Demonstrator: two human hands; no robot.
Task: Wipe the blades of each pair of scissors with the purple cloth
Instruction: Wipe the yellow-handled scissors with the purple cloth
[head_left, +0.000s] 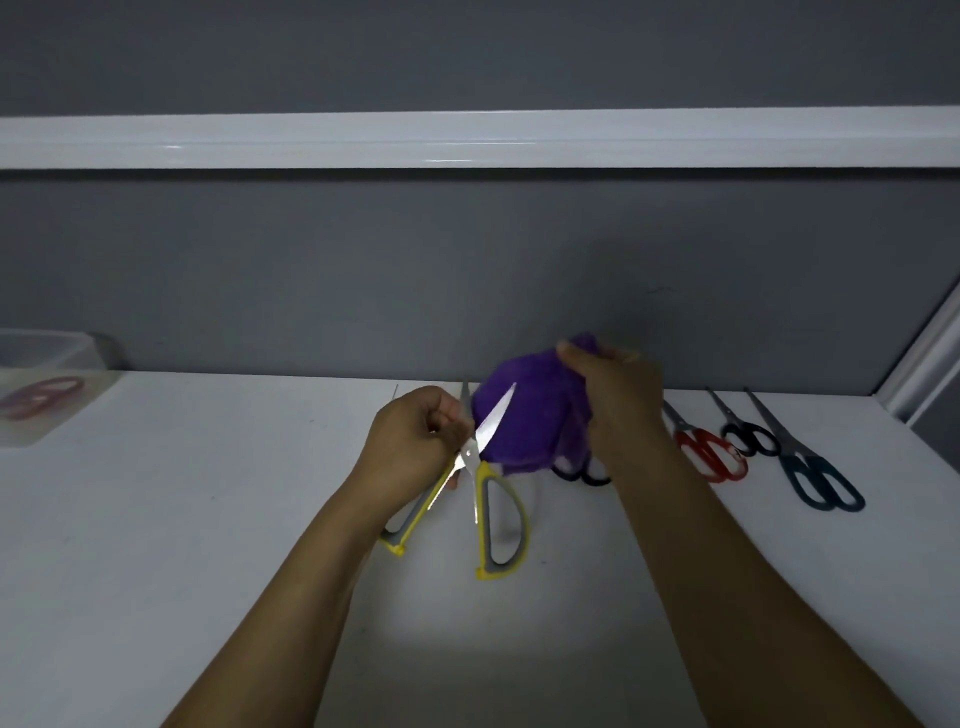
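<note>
Two bare forearms are reaching in from the near edge over the white table (156, 519), and everything below is being placed against the yellow-and-grey scissors (485, 499) held near its middle.

Nearest: the two handle loops of those scissors are hanging toward the viewer, spread apart, the blades open in a V above the pivot.

Left hand (410, 447): sitting just left of the pivot, fingers curled tight on the scissors there, one blade poking up past the knuckles.

Purple cloth (535, 415): bunched just right of and behind the bright blade, which is lying across the cloth's front; actual contact is hard to judge.

Right hand (615, 400): right of the scissors, fingers pinched closed on the top of the cloth, holding it up off the table.

Black-handled scissors (582, 475): lying just right of the held pair, mostly hidden under the cloth and right wrist, only dark loops showing.

Further right, well apart from the held pair: red-handled scissors (709, 452), then small black scissors (750, 434), then larger dark teal scissors (821, 478), all lying flat with tips pointing away toward the wall.

Far left of the held pair: a clear plastic container (47, 384) is sitting at the table's back corner, a reddish looped shape inside, too blurred to identify.

Farthest: a grey wall (467, 270) with a white horizontal rail (467, 140) is running behind everything
</note>
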